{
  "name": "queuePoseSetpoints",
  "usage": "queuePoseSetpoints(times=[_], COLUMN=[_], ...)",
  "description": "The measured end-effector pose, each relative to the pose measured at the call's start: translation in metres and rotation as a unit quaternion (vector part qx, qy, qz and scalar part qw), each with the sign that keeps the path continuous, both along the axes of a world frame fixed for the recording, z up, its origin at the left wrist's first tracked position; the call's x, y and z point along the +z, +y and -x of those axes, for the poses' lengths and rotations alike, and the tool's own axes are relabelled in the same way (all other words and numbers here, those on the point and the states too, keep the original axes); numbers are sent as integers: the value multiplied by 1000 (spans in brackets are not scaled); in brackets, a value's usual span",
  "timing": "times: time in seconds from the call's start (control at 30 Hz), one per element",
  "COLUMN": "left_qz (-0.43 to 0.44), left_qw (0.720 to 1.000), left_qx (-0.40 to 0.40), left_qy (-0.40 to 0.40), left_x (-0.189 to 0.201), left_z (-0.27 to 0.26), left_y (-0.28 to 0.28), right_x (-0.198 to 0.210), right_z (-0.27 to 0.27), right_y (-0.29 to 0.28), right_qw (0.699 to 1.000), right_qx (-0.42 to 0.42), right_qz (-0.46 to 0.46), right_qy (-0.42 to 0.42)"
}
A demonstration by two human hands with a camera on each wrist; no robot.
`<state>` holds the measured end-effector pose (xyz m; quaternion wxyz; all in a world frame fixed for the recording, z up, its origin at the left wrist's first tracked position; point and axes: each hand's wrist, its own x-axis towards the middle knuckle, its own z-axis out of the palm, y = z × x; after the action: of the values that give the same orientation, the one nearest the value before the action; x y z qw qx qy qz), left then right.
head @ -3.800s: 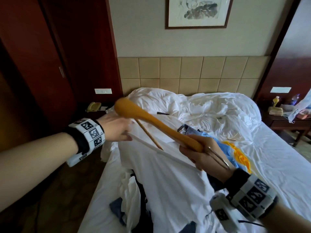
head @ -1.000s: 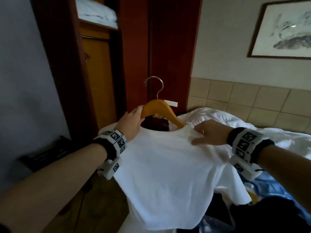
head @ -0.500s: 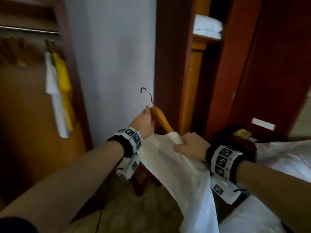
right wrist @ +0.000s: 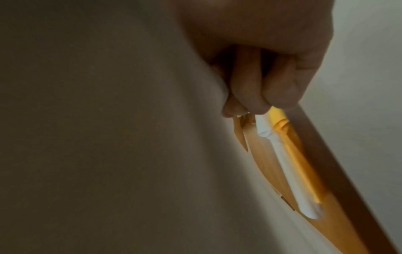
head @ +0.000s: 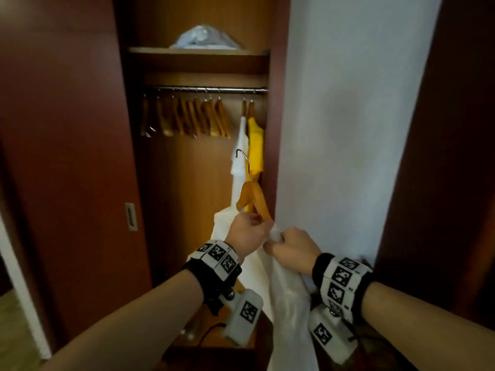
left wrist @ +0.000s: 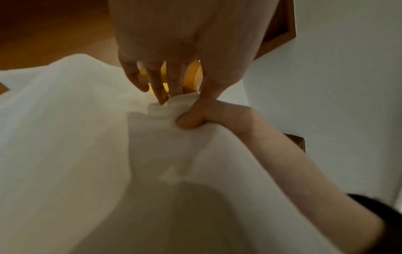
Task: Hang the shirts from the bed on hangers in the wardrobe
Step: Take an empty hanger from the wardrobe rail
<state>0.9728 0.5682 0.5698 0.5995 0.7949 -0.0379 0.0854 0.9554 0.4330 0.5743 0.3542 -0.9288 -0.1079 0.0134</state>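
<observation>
A white shirt hangs from a wooden hanger with a metal hook, held up in front of the open wardrobe. My left hand grips the hanger's shoulder through the collar. My right hand pinches bunched white cloth right beside it; the left wrist view shows that fist clenched on the shirt. In the right wrist view my curled fingers hold cloth that fills the left of the frame. A white shirt and a yellow shirt hang on the rail.
Several bare wooden hangers hang on the rail's left part. A shelf above holds a plastic-wrapped bundle. The dark red sliding door stands to the left, a white wall to the right. A small stand with a cable sits below.
I have turned from the bed to face the open wardrobe, carrying the shirt on its hanger. My right hand went from lying on the shirt's shoulder to pinching bunched cloth.
</observation>
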Motion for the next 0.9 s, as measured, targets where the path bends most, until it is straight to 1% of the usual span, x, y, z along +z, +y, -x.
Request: queuePoseSetpoints(times=[0.07, 0.13, 0.23, 0.3, 0.4, 0.53, 0.57, 0.6, 0.63, 0.67, 0.7, 0.77, 0.83, 0.9], left_qz=[17, 30, 20, 5, -36, -101, -128, -180, -256, -340, -416, -532, -609, -649], left_qw=[999, 998, 999, 999, 999, 995, 991, 982, 963, 932, 894, 820, 759, 717], left_qx=[27, 49, 48, 42, 27, -19, -25, -21, -9, 3, 10, 18, 32, 33], left_qy=[3, 5, -4, -14, -14, -12, -22, -48, -87, -127, -166, -209, -228, -252], left_x=[11, 26, 50, 64, 79, 98, 103, 107, 112, 117, 120, 128, 137, 147], left_z=[-36, -72, -128, -162, -216, -288, -307, -326, -345, -366, -387, -430, -469, -502], left_y=[26, 49, 78, 93, 112, 131, 135, 140, 146, 153, 161, 176, 188, 195], right_x=[10, 29, 52, 60, 62, 70, 73, 76, 79, 83, 86, 92, 97, 101], right_z=[-41, -78, -133, -172, -221, -292, -310, -329, -348, -364, -379, -407, -434, -454], right_y=[24, 45, 68, 85, 110, 137, 142, 147, 153, 158, 164, 176, 185, 189], right_qw=[999, 996, 988, 982, 979, 973, 972, 971, 969, 969, 970, 969, 965, 965], right_qx=[39, 71, 110, 124, 92, 41, 27, 14, 1, -11, -21, -41, -60, -74], right_qz=[-20, -46, -96, -130, -178, -225, -233, -240, -245, -246, -243, -243, -252, -249], right_qy=[2, 25, 57, 52, 30, 22, 19, 13, 5, -5, -17, -34, -42, -40])
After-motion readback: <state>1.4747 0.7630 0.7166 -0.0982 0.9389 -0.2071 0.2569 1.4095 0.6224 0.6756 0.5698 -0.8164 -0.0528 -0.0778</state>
